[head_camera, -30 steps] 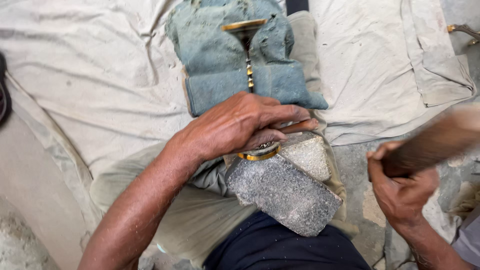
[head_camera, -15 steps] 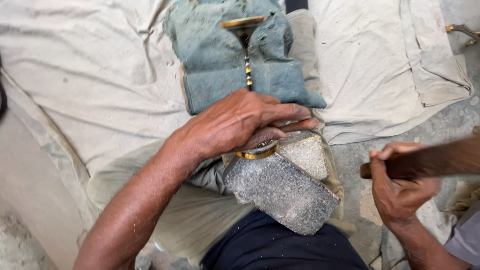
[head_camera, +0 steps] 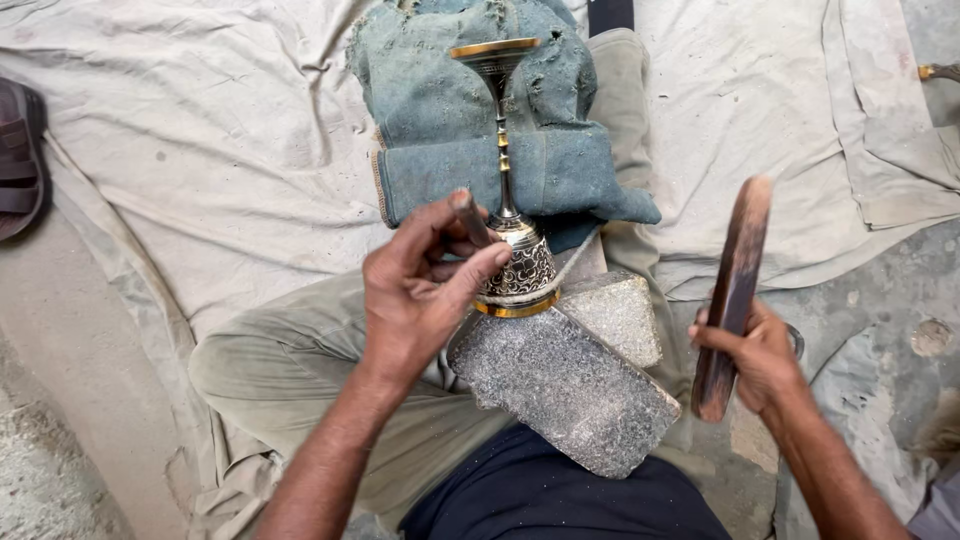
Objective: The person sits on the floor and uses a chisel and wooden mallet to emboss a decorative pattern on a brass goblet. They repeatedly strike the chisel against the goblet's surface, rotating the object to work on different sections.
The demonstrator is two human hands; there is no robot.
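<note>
surface: pale cloth [head_camera: 230,150] on concrete floor | left hand [head_camera: 425,290] pinches punch [head_camera: 470,218] | right hand [head_camera: 755,355] grips wooden bar [head_camera: 735,285]

Left hand [head_camera: 425,290] sat mid-frame, forearm coming up from the bottom edge, fingers curled, thumb [head_camera: 480,275] stretched right, a thin rod pinched between fingertips. Right hand [head_camera: 755,350] was low at the right, forearm entering from the bottom right corner, fist wrapped round the lower part of a dark stick, knuckles facing left.
</note>
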